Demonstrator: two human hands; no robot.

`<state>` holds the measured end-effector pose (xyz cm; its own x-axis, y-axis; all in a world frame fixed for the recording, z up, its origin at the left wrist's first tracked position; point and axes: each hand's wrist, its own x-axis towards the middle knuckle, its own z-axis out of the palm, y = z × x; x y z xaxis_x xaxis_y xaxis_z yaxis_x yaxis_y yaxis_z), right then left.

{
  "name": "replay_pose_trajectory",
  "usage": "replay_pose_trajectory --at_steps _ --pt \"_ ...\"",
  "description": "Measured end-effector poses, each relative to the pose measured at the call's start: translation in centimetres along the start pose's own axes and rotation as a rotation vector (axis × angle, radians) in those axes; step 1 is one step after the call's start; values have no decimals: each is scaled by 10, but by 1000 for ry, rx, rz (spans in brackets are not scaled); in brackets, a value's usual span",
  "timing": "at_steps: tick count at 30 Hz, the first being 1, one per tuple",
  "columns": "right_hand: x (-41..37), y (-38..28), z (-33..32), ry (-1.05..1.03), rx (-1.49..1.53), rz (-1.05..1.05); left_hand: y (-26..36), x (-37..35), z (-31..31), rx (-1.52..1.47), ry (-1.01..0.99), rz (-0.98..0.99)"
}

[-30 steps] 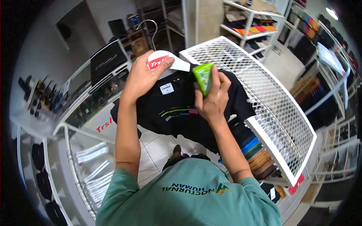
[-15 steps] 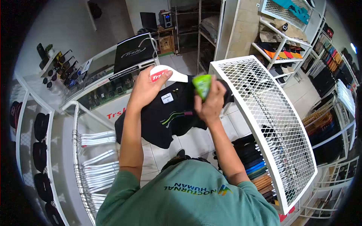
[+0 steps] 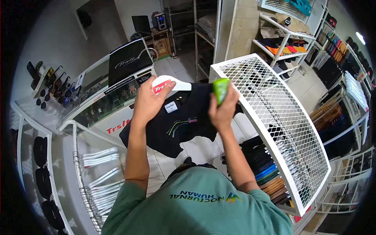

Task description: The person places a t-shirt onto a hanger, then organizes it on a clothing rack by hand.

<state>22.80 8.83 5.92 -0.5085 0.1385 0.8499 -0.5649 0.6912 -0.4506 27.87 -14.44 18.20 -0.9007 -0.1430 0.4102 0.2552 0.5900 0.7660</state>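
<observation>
My left hand (image 3: 148,102) is closed on the neck of a white clothes hanger (image 3: 182,85), with a red label beside my thumb. From the hanger a black T-shirt (image 3: 192,107) hangs in front of me, with a thin multicoloured line print and a white tag near the collar. My right hand (image 3: 225,109) grips a bright green object (image 3: 220,89) with pale print, held over the right shoulder of the shirt. Its kind cannot be made out, and my fingers hide part of it.
A glass counter (image 3: 98,102) with a black box on top stands ahead on the left. White hangers (image 3: 102,194) line a rack at my left. On my right is a white mesh-topped rack (image 3: 274,98) with folded or hung clothes beneath. Tiled floor (image 3: 199,150) shows below the shirt.
My right hand has moved a little to the right with the green object, and the hands are slightly farther apart. The view has shifted a little. My left hand keeps hold of the hanger.
</observation>
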Motion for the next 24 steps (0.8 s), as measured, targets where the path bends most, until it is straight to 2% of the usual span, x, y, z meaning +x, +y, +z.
replay_pose_trajectory --at_steps 1,2,5,7,8,10,12,13,14,16,18,20,22,24 --pt "-2 16 1 -2 -13 224 -2 0 -2 17 53 -16" --pt "-10 44 5 23 -73 323 -6 -1 -4 13 58 -20" --pt "-11 46 -9 69 -120 372 -23 3 -6 -29 87 16" --pt "-2 7 -17 86 -80 83 -18 4 1 -65 62 8" --pt "-1 -13 -18 6 -27 -12 -15 2 5 -100 35 -2" --pt "-6 -39 -15 -124 212 -72 -10 3 10 -45 -50 -48" --pt "-11 -20 -9 -97 135 -82 -6 2 14 -72 -102 -26" --pt "-13 -6 -4 -81 67 -99 -12 2 16 -93 -67 0" --pt "-14 10 -2 13 -54 -20 -17 4 15 -96 -68 1" --pt "-18 39 -5 38 -59 375 -25 3 12 -1 38 5" --pt "-22 50 -19 86 -112 328 -25 0 10 -26 28 -19" --pt "-13 20 -28 99 -102 223 -29 0 17 -146 33 15" --pt "-7 -16 -29 -15 -35 56 -26 -2 24 -132 -12 13" --pt "-12 -31 -23 -133 85 -14 -16 -1 30 -94 -111 -43"
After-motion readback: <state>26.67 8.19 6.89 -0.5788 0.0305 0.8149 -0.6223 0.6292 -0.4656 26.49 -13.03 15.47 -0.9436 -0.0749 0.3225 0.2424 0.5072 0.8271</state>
